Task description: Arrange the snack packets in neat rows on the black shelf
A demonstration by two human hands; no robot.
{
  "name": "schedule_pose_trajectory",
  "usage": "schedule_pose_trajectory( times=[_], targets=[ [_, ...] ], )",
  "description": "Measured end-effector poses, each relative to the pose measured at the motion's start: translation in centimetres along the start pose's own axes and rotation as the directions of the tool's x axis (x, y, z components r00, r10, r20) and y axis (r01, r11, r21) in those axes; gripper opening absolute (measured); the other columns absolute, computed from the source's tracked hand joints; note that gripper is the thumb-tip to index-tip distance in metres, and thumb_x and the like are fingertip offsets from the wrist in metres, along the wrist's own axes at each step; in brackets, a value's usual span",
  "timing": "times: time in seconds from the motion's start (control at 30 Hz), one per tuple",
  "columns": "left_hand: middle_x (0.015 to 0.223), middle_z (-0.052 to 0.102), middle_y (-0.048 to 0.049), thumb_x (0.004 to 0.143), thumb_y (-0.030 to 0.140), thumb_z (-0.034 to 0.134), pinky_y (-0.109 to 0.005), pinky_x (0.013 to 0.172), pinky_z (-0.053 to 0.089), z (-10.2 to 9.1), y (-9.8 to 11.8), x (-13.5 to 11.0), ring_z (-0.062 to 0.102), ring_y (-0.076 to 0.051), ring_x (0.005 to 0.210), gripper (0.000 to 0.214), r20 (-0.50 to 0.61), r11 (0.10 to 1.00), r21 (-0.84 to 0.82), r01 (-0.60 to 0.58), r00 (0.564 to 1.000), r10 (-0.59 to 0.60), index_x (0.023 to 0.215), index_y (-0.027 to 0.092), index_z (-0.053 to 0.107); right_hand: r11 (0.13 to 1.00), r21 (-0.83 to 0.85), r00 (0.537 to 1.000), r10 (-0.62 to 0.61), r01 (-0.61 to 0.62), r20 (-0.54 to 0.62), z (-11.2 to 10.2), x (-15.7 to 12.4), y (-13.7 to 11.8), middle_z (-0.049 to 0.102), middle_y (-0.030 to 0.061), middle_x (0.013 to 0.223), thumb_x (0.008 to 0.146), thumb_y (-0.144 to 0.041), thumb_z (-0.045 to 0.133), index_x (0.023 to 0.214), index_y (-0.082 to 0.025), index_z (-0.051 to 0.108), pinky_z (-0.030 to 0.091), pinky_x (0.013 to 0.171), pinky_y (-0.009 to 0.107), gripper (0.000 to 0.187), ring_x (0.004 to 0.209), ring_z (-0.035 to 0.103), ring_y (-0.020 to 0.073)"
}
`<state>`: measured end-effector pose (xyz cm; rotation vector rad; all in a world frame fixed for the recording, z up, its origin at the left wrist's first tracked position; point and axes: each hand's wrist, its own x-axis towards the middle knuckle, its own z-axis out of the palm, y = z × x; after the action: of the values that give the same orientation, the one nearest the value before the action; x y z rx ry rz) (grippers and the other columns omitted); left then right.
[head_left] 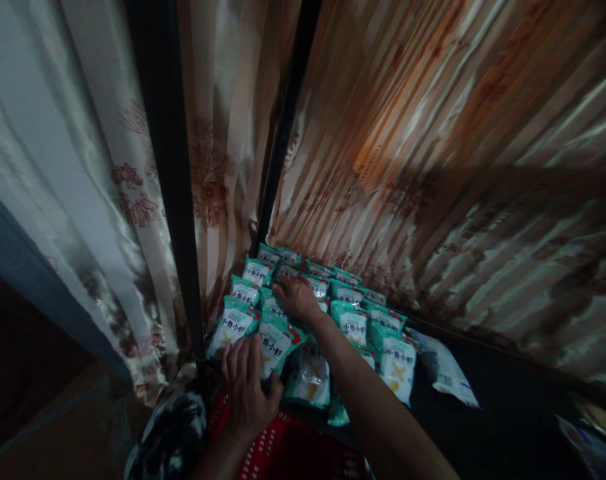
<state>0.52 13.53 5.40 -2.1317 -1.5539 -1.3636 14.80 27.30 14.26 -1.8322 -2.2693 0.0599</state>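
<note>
Snack bags (pixel 353 323), white with teal edges and dark lettering, stand or lean in close rows on a dark surface (pixel 503 407), filling the corner where patterned curtains (pixel 423 133) meet behind dark posts (pixel 170 167). Both hands are in among them at the left half of the group.

The left hand (pixel 247 387) is at the near edge, below two front bags: the leftmost bag (pixel 234 323) lies just beyond its fingertips, and the next bag (pixel 277 343) lies beyond and to the right, its lower part between the index finger and the thumb. The fingers are stretched out side by side and the thumb stands away from them; how firmly they press on the bags cannot be told.

The right hand (pixel 297 297) reaches further in, palm down over the middle rows, with its fingers bent toward the left. Bags lie on every side of it, and its forearm passes above the ones nearer the person. Whether it pinches a bag cannot be told, as the fingertips are too dark.

Right of that forearm, more bags stand in rows; just beside the last one a different pale packet (pixel 447 370) lies flat. A red perforated basket (pixel 257 457) sits below the near edge, under the left wrist.
</note>
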Motion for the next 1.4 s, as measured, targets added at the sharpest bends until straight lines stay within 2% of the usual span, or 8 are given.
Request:
schedule_pose_trajectory(
  times=[0.37,0.5,0.6,0.73,0.87,1.0,1.1,1.4],
  targets=[
    [0.117,0.053,-0.0161,0.083,0.03,0.045,-0.054,0.104,0.025,0.1,-0.3,0.6,0.046,-0.03,0.114,0.06,-0.045,0.999,-0.025,0.048,0.998,-0.049,0.137,0.011,0.029,1.0,-0.023,0.998,-0.013,0.012,-0.057,0.0,-0.7,-0.5,0.069,0.0105,0.106,0.091,-0.038,0.038,0.112,-0.017,0.059,0.02,0.107,0.038,0.036,0.105,0.059,0.0196],
    [0.116,0.054,-0.0166,0.081,0.029,0.048,-0.054,0.104,0.025,0.2,-0.3,0.5,0.046,-0.03,0.114,0.06,-0.026,0.998,-0.021,0.053,0.998,-0.054,0.136,0.01,0.032,0.999,-0.025,0.997,-0.022,0.02,-0.072,0.0,-0.6,-0.4,0.068,0.0098,0.105,0.091,-0.04,0.037,0.111,-0.019,0.06,0.027,0.103,0.038,0.037,0.104,0.058,0.0213],
    [0.116,0.055,-0.017,0.081,0.029,0.049,-0.053,0.105,0.025,0.1,-0.2,0.6,0.047,-0.029,0.114,0.059,-0.034,0.998,-0.023,0.051,0.998,-0.052,0.135,0.009,0.034,1.0,-0.001,0.991,0.02,-0.02,-0.135,0.2,-0.2,0.2,0.065,0.0099,0.111,0.093,-0.041,0.034,0.11,-0.018,0.061,0.033,0.098,0.036,0.039,0.108,0.055,0.0224],
    [0.115,0.056,-0.0167,0.081,0.027,0.049,-0.053,0.106,0.024,0.0,-0.1,0.8,0.047,-0.029,0.113,0.06,-0.036,0.999,-0.023,0.046,0.998,-0.047,0.135,0.008,0.033,0.997,-0.01,0.973,0.072,-0.075,-0.218,0.0,1.0,1.4,0.061,0.0094,0.12,0.096,-0.035,0.026,0.115,-0.018,0.057,0.029,0.103,0.039,0.041,0.115,0.05,0.0227],
    [0.116,0.055,-0.0163,0.079,0.026,0.05,-0.052,0.106,0.023,0.2,-0.3,0.6,0.046,-0.029,0.114,0.062,-0.036,0.999,-0.024,0.04,0.999,-0.041,0.136,0.009,0.033,0.992,-0.059,0.985,0.101,-0.11,-0.136,-0.5,2.4,2.3,0.06,0.0098,0.123,0.096,-0.033,0.023,0.119,-0.018,0.054,0.02,0.108,0.044,0.042,0.12,0.049,0.0226],
    [0.118,0.054,-0.0151,0.078,0.025,0.051,-0.053,0.106,0.024,0.4,-0.5,0.3,0.045,-0.029,0.115,0.063,-0.019,0.998,-0.019,0.055,0.998,-0.055,0.137,0.012,0.031,0.987,-0.1,0.992,0.121,-0.125,-0.042,-0.7,3.4,2.7,0.06,0.0095,0.124,0.097,-0.033,0.021,0.119,-0.019,0.054,0.017,0.109,0.049,0.043,0.12,0.05,0.0238],
    [0.118,0.055,-0.0147,0.079,0.025,0.05,-0.054,0.106,0.024,0.3,-0.5,0.3,0.046,-0.029,0.115,0.063,-0.013,0.998,-0.019,0.061,0.998,-0.062,0.137,0.013,0.031,0.985,-0.116,0.992,0.128,-0.129,-0.016,-0.6,3.8,2.8,0.066,0.0097,0.114,0.097,-0.035,0.019,0.117,-0.021,0.056,0.016,0.108,0.051,0.045,0.113,0.056,0.025],
    [0.117,0.055,-0.0159,0.079,0.024,0.049,-0.054,0.106,0.023,0.2,-0.3,0.7,0.044,-0.03,0.116,0.065,-0.016,0.999,0.026,0.019,1.0,-0.018,0.139,0.011,0.028,0.992,-0.094,0.996,0.087,-0.083,0.037,-0.4,3.4,2.3,0.071,0.0114,0.1,0.096,-0.042,0.022,0.103,-0.019,0.064,0.016,0.107,0.053,0.049,0.106,0.06,0.0265]
  ],
)
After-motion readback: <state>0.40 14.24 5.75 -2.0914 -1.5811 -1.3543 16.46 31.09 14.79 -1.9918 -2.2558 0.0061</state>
